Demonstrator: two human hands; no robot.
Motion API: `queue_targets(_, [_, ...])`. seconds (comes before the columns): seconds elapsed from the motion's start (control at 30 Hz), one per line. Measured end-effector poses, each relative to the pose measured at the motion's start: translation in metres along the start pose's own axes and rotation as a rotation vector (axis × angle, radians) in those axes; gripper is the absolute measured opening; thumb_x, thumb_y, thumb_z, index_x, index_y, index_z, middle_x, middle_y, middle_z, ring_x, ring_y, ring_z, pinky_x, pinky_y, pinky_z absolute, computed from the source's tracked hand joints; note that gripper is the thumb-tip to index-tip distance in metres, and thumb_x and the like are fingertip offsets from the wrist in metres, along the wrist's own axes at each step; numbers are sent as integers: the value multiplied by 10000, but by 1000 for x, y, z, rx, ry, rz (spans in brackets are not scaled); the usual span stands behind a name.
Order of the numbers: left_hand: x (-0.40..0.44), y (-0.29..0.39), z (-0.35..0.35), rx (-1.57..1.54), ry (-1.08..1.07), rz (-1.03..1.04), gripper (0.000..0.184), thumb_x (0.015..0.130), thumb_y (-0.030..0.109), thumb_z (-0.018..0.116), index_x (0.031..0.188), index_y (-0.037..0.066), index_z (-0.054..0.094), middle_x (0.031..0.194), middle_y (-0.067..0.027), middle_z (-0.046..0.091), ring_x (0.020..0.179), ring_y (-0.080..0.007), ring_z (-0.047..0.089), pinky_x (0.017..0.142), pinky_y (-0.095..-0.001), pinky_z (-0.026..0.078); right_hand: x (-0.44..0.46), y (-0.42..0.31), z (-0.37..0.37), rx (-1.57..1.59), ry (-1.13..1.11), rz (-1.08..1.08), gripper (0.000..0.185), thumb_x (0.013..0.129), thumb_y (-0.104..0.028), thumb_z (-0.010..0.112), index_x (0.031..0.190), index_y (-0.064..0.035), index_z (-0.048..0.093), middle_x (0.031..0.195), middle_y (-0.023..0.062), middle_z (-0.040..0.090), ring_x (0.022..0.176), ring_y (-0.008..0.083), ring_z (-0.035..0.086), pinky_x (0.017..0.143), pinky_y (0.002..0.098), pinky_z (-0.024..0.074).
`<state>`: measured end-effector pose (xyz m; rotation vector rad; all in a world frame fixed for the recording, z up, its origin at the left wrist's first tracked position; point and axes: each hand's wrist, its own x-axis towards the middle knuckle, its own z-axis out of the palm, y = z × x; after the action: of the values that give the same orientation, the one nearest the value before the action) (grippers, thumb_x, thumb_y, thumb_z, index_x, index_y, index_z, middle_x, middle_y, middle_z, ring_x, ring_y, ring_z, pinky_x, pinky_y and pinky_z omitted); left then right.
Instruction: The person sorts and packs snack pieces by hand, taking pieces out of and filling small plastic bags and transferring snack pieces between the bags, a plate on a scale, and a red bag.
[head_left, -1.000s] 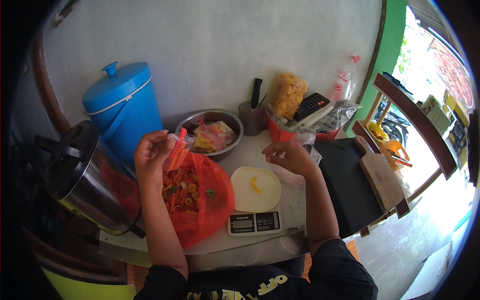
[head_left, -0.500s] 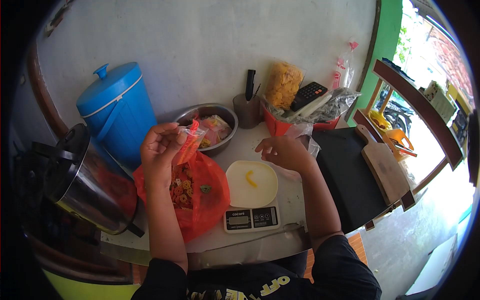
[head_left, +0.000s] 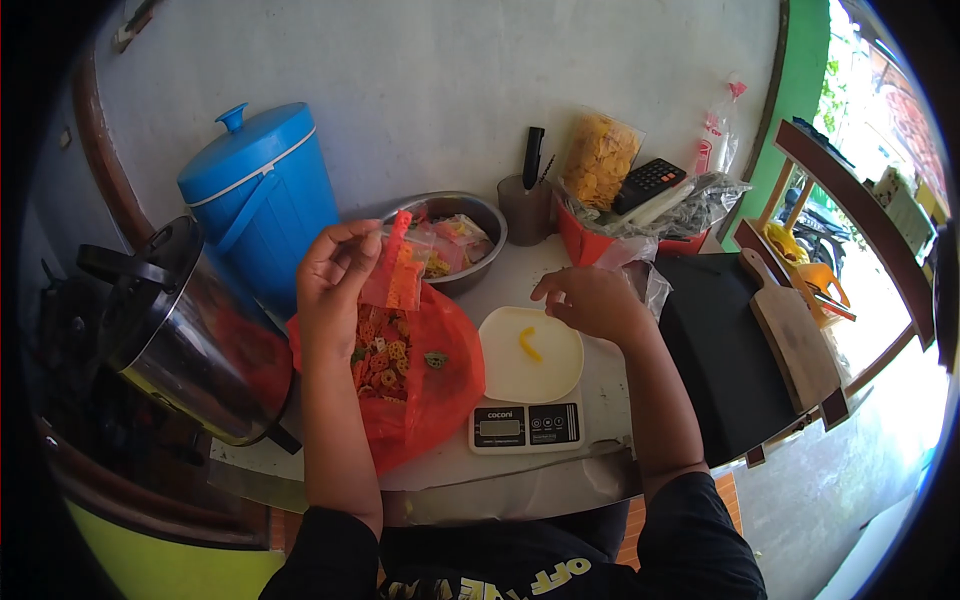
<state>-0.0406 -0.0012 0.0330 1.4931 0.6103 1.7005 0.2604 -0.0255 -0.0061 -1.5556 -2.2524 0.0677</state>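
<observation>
My left hand (head_left: pixel 338 280) pinches a small clear plastic bag (head_left: pixel 402 270) by its edge. Red-orange snack pieces show inside it, one long piece reaching the top. Below hangs the open mouth of a red plastic bag (head_left: pixel 455 345), full of small wheel-shaped crackers (head_left: pixel 382 362) in red, yellow and green. My right hand (head_left: pixel 600 303) hovers above the right side of a white kitchen scale (head_left: pixel 527 428), fingers loosely bent and apart, nothing visible in them. One curved yellow piece (head_left: pixel 530 345) lies on the scale's plate (head_left: pixel 500 365). The display is not readable.
Behind stands a metal bowl (head_left: pixel 492 262) with filled small bags. A blue cooler (head_left: pixel 260 200) and a steel pot (head_left: pixel 190 340) flank the left. At the back right are a cup (head_left: pixel 524 215) and a red basket (head_left: pixel 577 240); a wooden board (head_left: pixel 790 340) lies on a black surface.
The view has shifted slightly, moving the scene rightward. The small bag in my left hand now hangs more upright and faces the camera. My right hand stays near the scale.
</observation>
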Motion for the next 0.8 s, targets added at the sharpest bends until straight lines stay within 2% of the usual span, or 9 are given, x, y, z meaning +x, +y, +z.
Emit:
queue_targets(0.17, [1,8,-7,146,22,69,108,897,90,699,982,24,688,995,-49,677,979,-120,612,904,-258,476,-2,0,1,-23,9,-25,176,831,-174,647,998,-177,702,877,9,710,813,210,690,711,367,526])
queue_targets(0.27, [-1,8,-14,200,-21,106,103,880,77,706,969,27,701,1035,-72,692,991,-136,630,919,-275,484,-1,-6,3,-22,17,-15,202,847,-164,653,1044,-166,701,931,42,713,856,202,691,736,340,523])
queue_targets(0.3, [0,8,-15,201,-39,114,106,872,72,710,968,28,707,1048,-79,696,993,-141,637,923,-280,488,1,-13,0,122,90,-53,223,863,-160,652,1082,-153,695,958,50,715,879,188,690,745,329,521])
queue_targets(0.47, [-7,-20,12,-58,-199,-168,163,867,68,706,1028,47,718,1032,-42,698,963,-125,644,884,-274,500,5,-44,-9,820,403,-253,342,925,-127,646,1262,-76,634,1089,71,716,963,129,677,768,281,508])
queue_targets(0.57, [-13,-35,27,-182,-238,-273,162,874,97,708,1031,57,721,1035,-26,698,956,-114,642,872,-272,506,2,-49,-9,740,452,-279,403,899,-157,684,1295,-114,623,1074,55,725,917,119,673,771,282,494])
queue_targets(0.67, [-19,-39,36,-161,-230,-356,176,875,94,708,1048,64,718,1031,-21,695,955,-113,641,869,-274,508,2,-44,-7,753,417,-259,407,885,-114,694,1287,-110,628,999,45,738,892,100,679,746,266,499])
queue_targets(0.8, [-25,-39,46,-214,-222,-345,234,857,87,729,1089,54,713,1013,-18,707,949,-97,638,850,-264,501,-4,-51,-15,784,387,-206,417,881,-66,691,1291,-81,617,945,49,738,852,71,672,731,239,512])
